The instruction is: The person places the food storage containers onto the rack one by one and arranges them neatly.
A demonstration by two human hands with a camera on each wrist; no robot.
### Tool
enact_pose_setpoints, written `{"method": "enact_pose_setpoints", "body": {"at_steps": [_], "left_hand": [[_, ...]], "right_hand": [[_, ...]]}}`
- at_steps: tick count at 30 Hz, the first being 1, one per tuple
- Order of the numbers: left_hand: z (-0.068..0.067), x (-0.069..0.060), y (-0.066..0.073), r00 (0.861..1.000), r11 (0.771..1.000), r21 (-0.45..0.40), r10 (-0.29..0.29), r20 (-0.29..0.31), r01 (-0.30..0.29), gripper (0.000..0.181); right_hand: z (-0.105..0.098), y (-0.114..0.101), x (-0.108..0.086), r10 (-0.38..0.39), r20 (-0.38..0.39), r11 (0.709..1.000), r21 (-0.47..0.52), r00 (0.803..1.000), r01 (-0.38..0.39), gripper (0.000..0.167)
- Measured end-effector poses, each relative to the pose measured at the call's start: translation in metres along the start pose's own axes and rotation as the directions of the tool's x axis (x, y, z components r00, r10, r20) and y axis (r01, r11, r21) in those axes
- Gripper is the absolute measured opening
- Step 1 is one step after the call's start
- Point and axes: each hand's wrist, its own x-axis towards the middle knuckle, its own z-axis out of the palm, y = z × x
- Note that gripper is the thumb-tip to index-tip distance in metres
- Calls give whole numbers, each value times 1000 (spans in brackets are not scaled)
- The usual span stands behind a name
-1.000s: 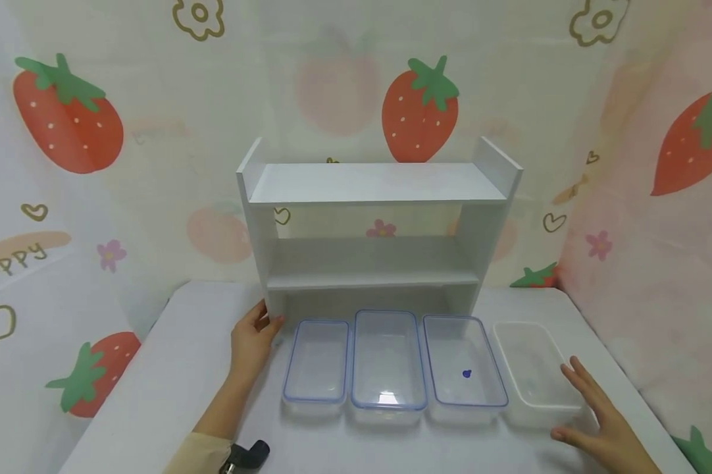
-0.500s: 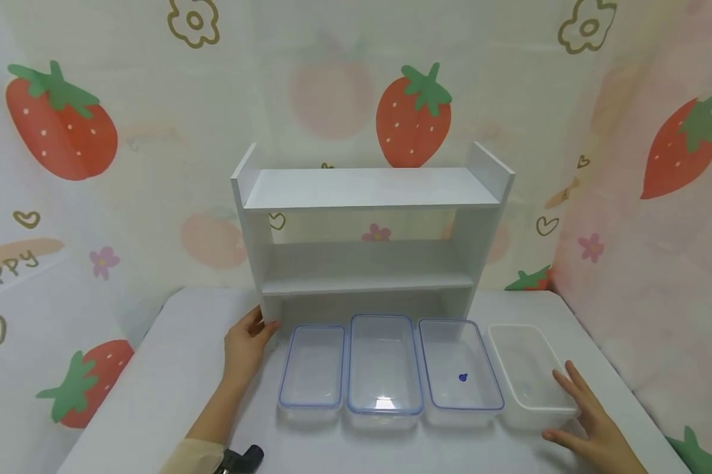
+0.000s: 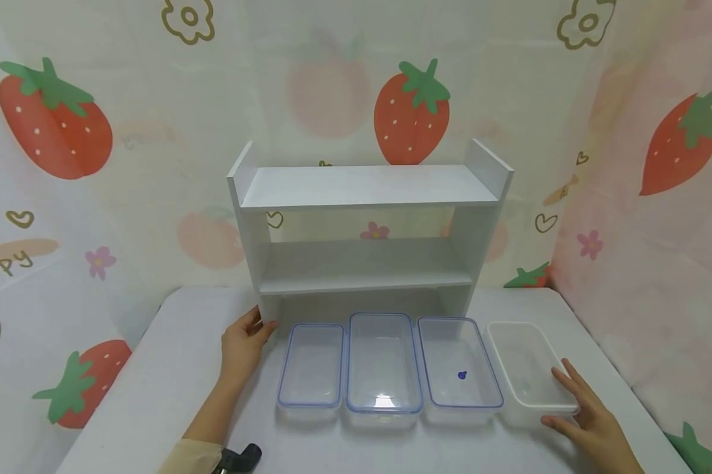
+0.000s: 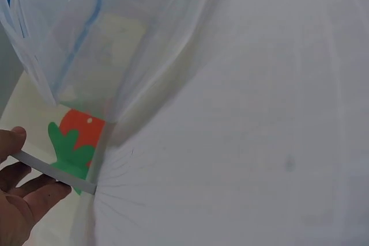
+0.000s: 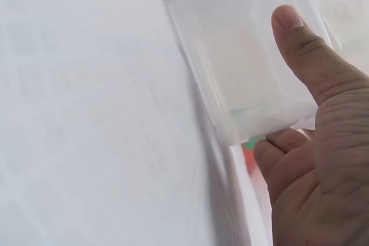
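A white tiered shelf [image 3: 362, 266] stands at the back of the table. My left hand [image 3: 241, 345] holds the lower front edge of its left side panel; in the left wrist view the thumb and fingers lie on either side of the panel [image 4: 55, 172]. Four clear boxes stand in a row before the shelf. Three have blue rims: the left box [image 3: 311, 365], the taller middle box [image 3: 384, 362], and a third box [image 3: 459, 359] with a small blue mark. My right hand [image 3: 593, 421], fingers spread, is around the near right corner of the white-rimmed box [image 3: 530, 365]; contact is unclear.
The white table [image 3: 172, 368] extends on both sides of the boxes. A strawberry-print cloth [image 3: 332, 85] hangs behind and at the sides. A black device [image 3: 240, 457] is at my left wrist.
My right hand has moved slightly closer to the white-rimmed box. My left hand stays on the shelf panel, and the boxes keep their places. The head view has shifted slightly.
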Motion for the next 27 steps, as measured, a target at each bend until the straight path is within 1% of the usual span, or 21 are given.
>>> {"method": "enact_pose_setpoints", "body": {"at_steps": [6, 12, 18, 21, 24, 27], "left_hand": [[1, 0, -3, 1000, 1000, -14, -9, -2, 9, 57], [-2, 1, -1, 1000, 1000, -19, -7, 8, 7, 57], [-4, 3, 1, 1000, 1000, -6, -5, -9, 5, 56], [-4, 2, 1, 1000, 1000, -11, -16, 1, 16, 57], [-3, 1, 1, 1000, 1000, -16, -24, 14, 24, 57], [-2, 0, 1, 1000, 1000, -22, -12, 14, 13, 56]], "right_hand": [[0, -1, 0, -25, -26, 999, 19, 999, 26, 86], [1, -3, 0, -18, -51, 999, 44, 999, 20, 84], [0, -5, 4, 12, -70, 999, 30, 998, -10, 81], [-1, -5, 2, 33, -68, 999, 25, 997, -32, 80], [-2, -7, -1, 53, -82, 998, 22, 995, -51, 79], [-4, -10, -2, 75, -108, 997, 41, 991, -71, 79]]}}
